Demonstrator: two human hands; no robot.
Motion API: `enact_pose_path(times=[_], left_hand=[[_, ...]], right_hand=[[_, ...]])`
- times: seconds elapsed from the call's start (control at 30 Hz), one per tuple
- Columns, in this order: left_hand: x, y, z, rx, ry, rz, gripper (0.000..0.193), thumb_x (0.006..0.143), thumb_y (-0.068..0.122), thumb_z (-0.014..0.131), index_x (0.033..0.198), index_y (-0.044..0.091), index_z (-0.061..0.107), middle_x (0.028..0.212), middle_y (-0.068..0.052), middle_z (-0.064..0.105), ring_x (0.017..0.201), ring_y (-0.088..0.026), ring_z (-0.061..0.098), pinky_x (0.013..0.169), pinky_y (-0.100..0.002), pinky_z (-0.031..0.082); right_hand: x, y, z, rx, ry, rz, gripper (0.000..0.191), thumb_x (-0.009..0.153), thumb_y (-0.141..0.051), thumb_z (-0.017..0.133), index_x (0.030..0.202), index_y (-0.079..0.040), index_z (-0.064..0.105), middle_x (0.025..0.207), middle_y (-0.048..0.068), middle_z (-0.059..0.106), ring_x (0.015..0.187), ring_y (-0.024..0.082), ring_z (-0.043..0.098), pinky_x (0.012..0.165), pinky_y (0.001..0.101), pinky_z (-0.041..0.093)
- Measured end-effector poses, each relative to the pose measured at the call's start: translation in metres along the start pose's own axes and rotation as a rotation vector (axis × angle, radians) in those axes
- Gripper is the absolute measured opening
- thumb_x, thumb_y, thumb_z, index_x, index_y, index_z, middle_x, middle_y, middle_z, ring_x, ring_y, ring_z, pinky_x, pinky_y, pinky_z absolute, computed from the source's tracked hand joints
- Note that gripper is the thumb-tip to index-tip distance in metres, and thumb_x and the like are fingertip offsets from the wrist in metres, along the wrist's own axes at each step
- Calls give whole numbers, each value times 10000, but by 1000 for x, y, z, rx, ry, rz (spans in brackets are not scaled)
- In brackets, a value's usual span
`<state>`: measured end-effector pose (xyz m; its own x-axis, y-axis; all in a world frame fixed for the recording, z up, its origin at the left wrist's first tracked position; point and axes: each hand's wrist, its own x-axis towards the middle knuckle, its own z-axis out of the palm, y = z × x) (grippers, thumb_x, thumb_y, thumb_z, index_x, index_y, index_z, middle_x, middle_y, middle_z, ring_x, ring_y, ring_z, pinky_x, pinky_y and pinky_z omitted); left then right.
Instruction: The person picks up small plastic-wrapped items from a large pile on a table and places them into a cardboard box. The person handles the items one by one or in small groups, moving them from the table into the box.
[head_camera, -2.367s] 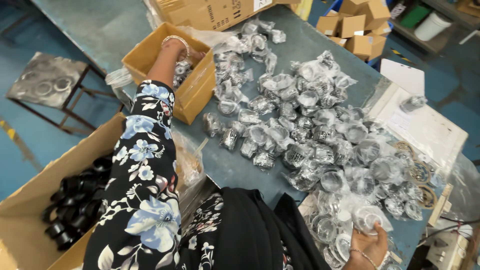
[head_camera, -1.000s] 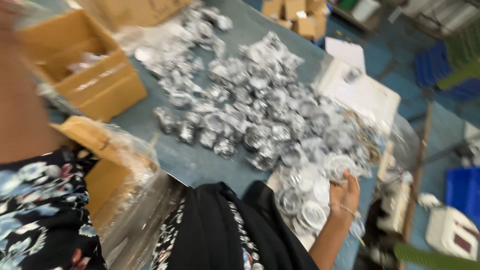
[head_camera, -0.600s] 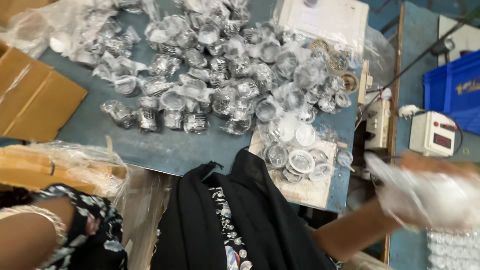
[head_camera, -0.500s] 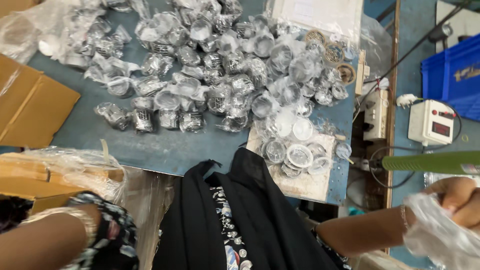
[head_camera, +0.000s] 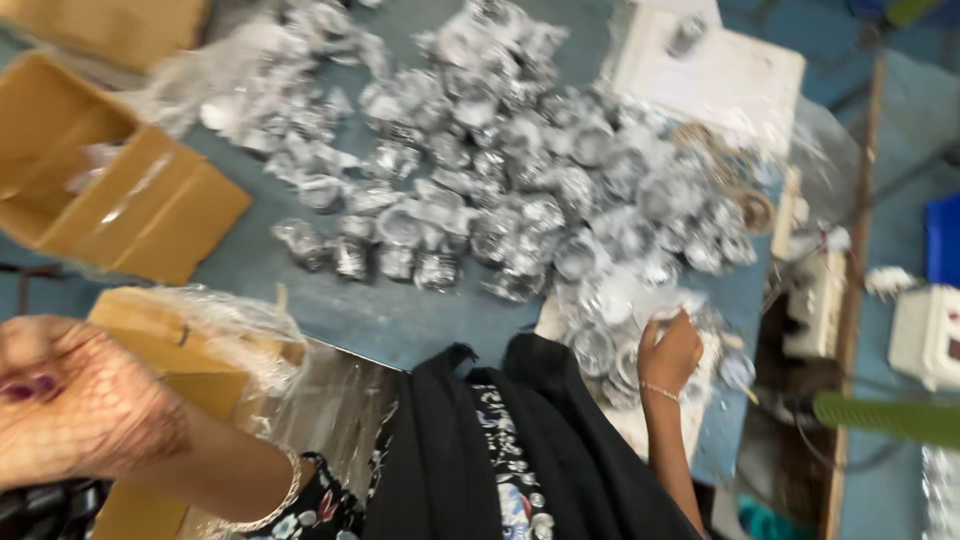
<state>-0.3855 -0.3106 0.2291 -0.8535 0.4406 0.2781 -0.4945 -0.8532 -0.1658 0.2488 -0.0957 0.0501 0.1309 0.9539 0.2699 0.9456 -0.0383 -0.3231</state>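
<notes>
A blue-grey counter (head_camera: 380, 320) is filling most of the view, and a blue floor is showing past its right edge. A big pile of small round metal parts wrapped in clear plastic (head_camera: 500, 200) is lying spread across the middle of the counter. An open cardboard box (head_camera: 110, 190) is sitting at the left edge, and a white sheet (head_camera: 720, 70) is lying at the far right corner with one part on it. A second cardboard box lined with clear plastic (head_camera: 200, 340) is standing just below the near edge.

The whole view is blurring, so single parts are hard to tell apart. The left hand (head_camera: 70, 400) is looming large at the lower left, cut off by the frame; it is curling closed, and I cannot tell whether it is holding anything. The person's dark clothing (head_camera: 500, 450) is covering the bottom middle.

The right hand (head_camera: 670, 350) is resting among the wrapped parts near the front right edge (head_camera: 610, 350), its fingers curling onto one; whether it is gripping it I cannot tell. To the right, a small white device (head_camera: 925, 335) and a green bar (head_camera: 885, 415) are showing beyond the counter.
</notes>
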Motion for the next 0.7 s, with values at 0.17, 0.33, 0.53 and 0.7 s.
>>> enact_pose_path(times=[0.17, 0.33, 0.53, 0.7], left_hand=[[-5, -48, 44, 369, -303, -23, 229, 1080, 223, 487, 907, 79, 443, 832, -22, 526, 664, -103, 488, 562, -195, 408], [3, -113, 78, 240, -235, -70, 410, 1002, 285, 506, 1313, 29, 581, 1230, -76, 617, 1069, -152, 602, 841, -276, 511], [84, -179, -18, 1218, -485, 888, 397, 1103, 156, 461, 1465, 37, 570, 1475, -81, 547, 1359, -197, 546, 1190, -403, 404], [191, -233, -129, 1036, -53, 436, 716, 1096, 127, 620, 1658, 135, 177, 1671, -84, 331, 1511, -181, 376, 1265, -356, 296]], right_hand=[[6, 18, 28, -183, -141, -196, 555, 801, -376, 749, 1166, 31, 654, 1197, 222, 667, 1119, 415, 626, 997, 503, 439], [15, 14, -15, -73, -131, -181, 450, 879, -334, 744, 1192, -14, 689, 1183, 204, 681, 1105, 389, 636, 981, 493, 471], [26, -63, -52, 355, -60, -260, 221, 977, -159, 683, 1162, -41, 698, 1177, 157, 703, 1115, 330, 650, 996, 438, 492], [11, -137, -19, 656, -400, -220, 246, 967, -212, 665, 1149, -54, 719, 1064, 109, 750, 986, 224, 708, 889, 340, 527]])
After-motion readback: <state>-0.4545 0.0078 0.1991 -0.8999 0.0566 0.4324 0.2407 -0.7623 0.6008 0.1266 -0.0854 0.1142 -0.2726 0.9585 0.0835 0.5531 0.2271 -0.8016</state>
